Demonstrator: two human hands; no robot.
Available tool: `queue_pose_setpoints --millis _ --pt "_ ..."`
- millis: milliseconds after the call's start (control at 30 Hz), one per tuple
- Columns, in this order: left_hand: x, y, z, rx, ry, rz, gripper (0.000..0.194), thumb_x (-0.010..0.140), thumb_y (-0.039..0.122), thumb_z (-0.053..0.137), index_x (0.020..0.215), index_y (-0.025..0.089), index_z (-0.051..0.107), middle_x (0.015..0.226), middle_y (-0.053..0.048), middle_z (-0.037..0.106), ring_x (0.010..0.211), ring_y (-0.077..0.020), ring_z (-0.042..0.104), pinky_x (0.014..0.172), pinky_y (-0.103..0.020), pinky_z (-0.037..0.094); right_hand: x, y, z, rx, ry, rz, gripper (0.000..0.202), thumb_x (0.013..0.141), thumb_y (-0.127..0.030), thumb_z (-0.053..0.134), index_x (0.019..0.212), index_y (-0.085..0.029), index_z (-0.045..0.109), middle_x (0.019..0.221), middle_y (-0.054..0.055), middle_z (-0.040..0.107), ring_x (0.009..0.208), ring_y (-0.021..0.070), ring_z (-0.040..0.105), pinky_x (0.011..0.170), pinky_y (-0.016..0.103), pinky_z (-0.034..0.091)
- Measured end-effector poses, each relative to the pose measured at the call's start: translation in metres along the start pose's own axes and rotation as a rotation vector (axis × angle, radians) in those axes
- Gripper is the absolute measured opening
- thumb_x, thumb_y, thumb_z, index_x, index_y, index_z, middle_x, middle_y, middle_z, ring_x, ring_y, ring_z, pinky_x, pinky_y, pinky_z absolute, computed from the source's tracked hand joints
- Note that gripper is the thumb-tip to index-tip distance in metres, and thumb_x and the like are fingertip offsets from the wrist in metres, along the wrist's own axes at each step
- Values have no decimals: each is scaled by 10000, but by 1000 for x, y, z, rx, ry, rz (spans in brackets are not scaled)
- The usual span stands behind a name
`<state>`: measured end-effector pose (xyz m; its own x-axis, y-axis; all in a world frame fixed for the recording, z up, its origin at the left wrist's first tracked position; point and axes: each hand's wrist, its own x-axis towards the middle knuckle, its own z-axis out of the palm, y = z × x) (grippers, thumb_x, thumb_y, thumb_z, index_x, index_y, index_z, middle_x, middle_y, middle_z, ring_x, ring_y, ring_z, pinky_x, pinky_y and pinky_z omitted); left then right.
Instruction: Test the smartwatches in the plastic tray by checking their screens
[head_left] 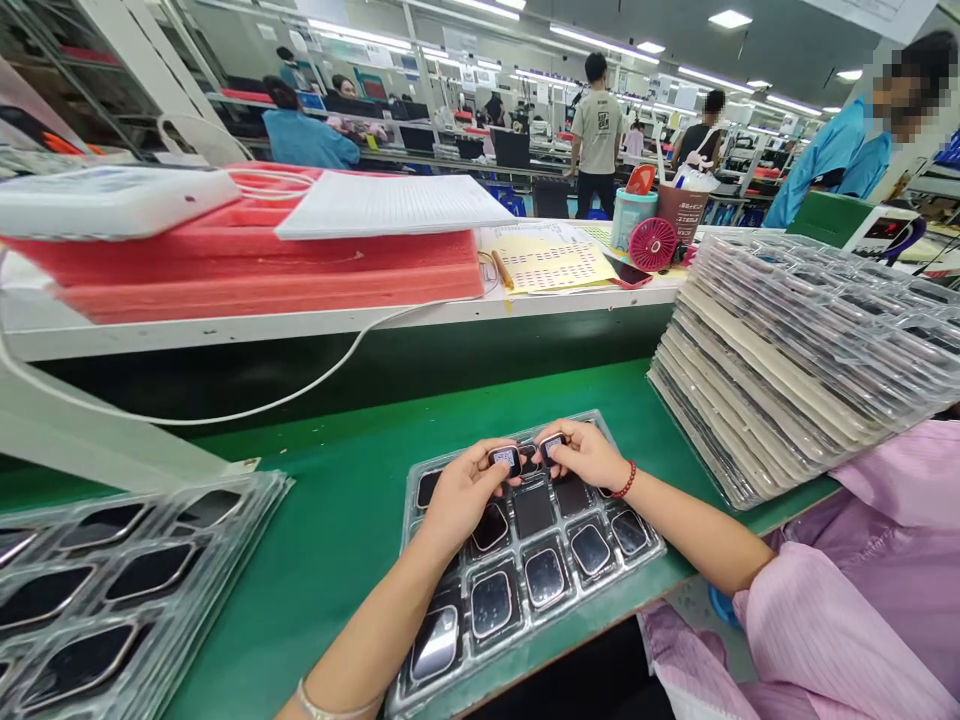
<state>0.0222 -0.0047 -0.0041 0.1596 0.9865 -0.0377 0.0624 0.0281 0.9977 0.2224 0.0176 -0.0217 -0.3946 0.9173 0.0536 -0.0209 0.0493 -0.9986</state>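
Observation:
My left hand (459,492) pinches a small square watch body (505,460) with a lit or printed white patch on its dark face. In my right hand (592,458) a second, similar watch body (553,447) is held between thumb and fingers. Both are side by side over the far rows of a transparent plastic tray (534,510). Square watch bodies with dark glass faces, such as a near one (544,577), lie in several of its compartments. Two compartments in the middle show no watch. My hands hide part of the far row.
A stack of watch-filled trays (97,590) lies at the left. Taller stacked trays (780,390) stand at the right on the green bench (322,520). Red foam (300,275), papers (551,262), a pink fan (651,244) and a white cable (322,380) occupy the shelf area. People work beyond.

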Motion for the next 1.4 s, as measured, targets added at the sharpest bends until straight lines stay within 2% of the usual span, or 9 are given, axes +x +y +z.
queue_pose_setpoints --millis 533,733,833,933,1033,1133,1233,1333,1400 --pt "2 -1 -1 17 -24 -9 454 678 474 727 1001 165 650 882 -85 739 686 -219 684 554 -281 459 1 -2 3 -31 3 -12 155 832 -183 612 984 -153 608 844 27 701 527 68 593 510 182 481" --pt "2 0 1 35 -5 16 421 711 495 693 967 164 656 832 -73 724 653 -207 662 525 -274 434 1 -2 -1 -26 13 -49 198 898 -336 559 967 -155 597 813 32 695 524 76 577 484 181 465" --pt "1 -2 4 -5 0 30 377 731 403 675 1022 169 625 891 -71 726 669 -187 657 528 -262 432 -1 0 -2 -73 23 -91 184 869 -291 581 998 -162 582 823 27 684 556 82 565 511 190 481" --pt "1 -6 7 -84 -8 50 419 665 229 684 1068 192 578 970 -53 718 862 -198 681 677 -276 501 -2 2 -3 -133 -1 -135 367 770 -139 604 1132 -170 549 963 51 682 714 115 623 600 213 519" --pt "1 -7 7 -79 15 79 406 645 194 701 1033 191 580 935 -37 711 932 -202 673 808 -310 510 -2 2 -5 -124 -58 -101 445 767 -123 556 1208 -174 524 1046 72 675 779 133 652 631 235 541" --pt "0 -6 7 -50 1 66 294 723 264 662 996 179 595 865 -37 713 760 -174 668 675 -286 500 -2 1 -7 -125 -44 -50 318 850 -206 491 1160 -170 552 998 72 687 695 126 646 573 240 531" --pt "0 -6 7 -62 -14 43 298 775 258 541 1056 171 594 900 -56 723 691 -156 649 544 -251 434 -3 -2 -6 -240 42 -100 193 841 -242 551 1010 -159 595 894 55 683 669 129 623 598 257 524" --pt "0 -5 7 -70 -3 43 382 712 200 531 1092 181 576 968 -52 718 754 -162 658 572 -250 443 -4 -4 -4 -292 34 -174 193 779 -192 615 969 -162 602 905 53 684 823 167 652 744 300 538" --pt "0 -5 6 -55 12 49 390 677 192 593 1067 187 575 972 -44 711 803 -174 663 650 -269 478 -5 -4 -4 -217 -43 -141 280 771 -155 581 1051 -171 586 980 62 694 843 167 664 735 296 546"
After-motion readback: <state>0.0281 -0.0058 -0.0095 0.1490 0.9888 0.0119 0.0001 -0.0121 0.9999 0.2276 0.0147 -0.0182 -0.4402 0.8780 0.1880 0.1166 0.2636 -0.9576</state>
